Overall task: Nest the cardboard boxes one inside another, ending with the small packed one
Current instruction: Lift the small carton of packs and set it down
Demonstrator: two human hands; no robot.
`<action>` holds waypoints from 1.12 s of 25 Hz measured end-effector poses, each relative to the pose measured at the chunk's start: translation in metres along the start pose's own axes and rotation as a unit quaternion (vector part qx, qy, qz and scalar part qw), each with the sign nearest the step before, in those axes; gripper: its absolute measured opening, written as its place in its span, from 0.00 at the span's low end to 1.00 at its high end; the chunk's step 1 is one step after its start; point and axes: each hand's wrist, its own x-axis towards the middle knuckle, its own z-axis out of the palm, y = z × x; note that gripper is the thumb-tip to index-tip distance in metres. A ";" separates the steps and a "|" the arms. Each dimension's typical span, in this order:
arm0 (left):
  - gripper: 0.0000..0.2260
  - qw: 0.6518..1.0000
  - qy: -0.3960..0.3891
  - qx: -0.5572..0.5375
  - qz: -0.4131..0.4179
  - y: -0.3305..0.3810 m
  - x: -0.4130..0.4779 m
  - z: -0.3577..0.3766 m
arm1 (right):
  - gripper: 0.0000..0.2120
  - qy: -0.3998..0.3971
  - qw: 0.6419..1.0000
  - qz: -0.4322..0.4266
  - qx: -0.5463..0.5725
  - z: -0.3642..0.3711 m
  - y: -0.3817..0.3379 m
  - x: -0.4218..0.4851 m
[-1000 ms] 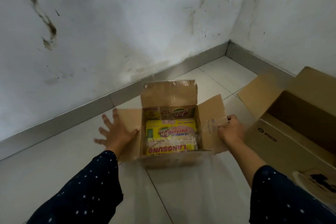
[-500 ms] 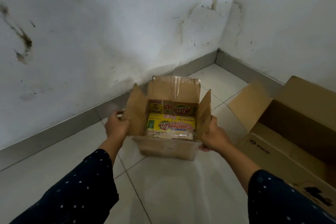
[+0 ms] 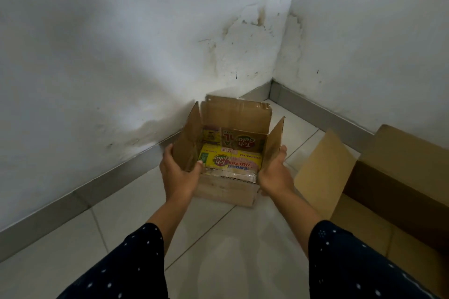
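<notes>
I see the small packed box a little below the middle of the view, its flaps up and its top open, with yellow tea packets lying inside and "Teh Gelas" print readable upside down. Whether its base touches the tiled floor or hangs just above it, I cannot tell. My left hand clamps the box at its 9 o'clock side: the thumb hooks over the inner face of the left flap while the fingers wrap behind it. My right hand grips the 3 o'clock side, palm pressed flat against the outside of the right flap, fingers pointing up along the cardboard; the thumb is hidden below. Both forearms come in from 6 o'clock, wearing dark sleeves with white dots.

At about 4 o'clock from the small box, near it but apart, sits the larger open box, one wide flap leaning toward the small one and its dark inside exposed. Beyond the small box, at 12 o'clock, two stained white walls meet in a corner, with a grey skirting strip running along their foot.
</notes>
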 end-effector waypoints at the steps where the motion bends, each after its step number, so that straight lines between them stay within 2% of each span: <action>1: 0.35 0.999 -0.027 -0.011 0.023 0.003 0.005 0.009 | 0.39 -0.008 1.000 -0.001 0.004 -0.003 -0.001 0.006; 5: 0.34 0.992 -0.117 0.023 0.031 0.016 0.022 0.041 | 0.42 -0.037 0.999 -0.015 -0.003 -0.006 -0.003 0.026; 8: 0.32 0.990 -0.115 0.072 0.039 0.025 0.024 0.047 | 0.42 -0.047 0.999 -0.014 0.013 -0.010 -0.003 0.027; 10: 0.31 0.981 -0.090 0.150 0.084 0.036 0.020 0.044 | 0.41 -0.053 0.998 -0.023 0.025 -0.016 -0.006 0.018; 13: 0.34 0.929 -0.100 0.286 0.213 0.067 0.006 0.040 | 0.38 -0.039 0.997 -0.073 0.004 -0.043 -0.017 -0.001; 16: 0.35 0.883 -0.144 0.329 0.303 0.109 -0.017 0.050 | 0.35 0.023 0.987 -0.146 -0.060 -0.087 -0.013 -0.019; 18: 0.35 0.867 -0.168 0.330 0.333 0.136 -0.038 0.064 | 0.34 0.068 0.979 -0.155 -0.110 -0.122 0.005 -0.029; 22: 0.35 0.842 -0.222 0.334 0.362 0.169 -0.086 0.101 | 0.35 0.110 0.967 -0.108 -0.201 -0.191 0.065 -0.048; 28: 0.36 0.796 -0.298 0.379 0.367 0.171 -0.152 0.164 | 0.36 0.161 0.959 0.034 -0.231 -0.285 0.180 -0.087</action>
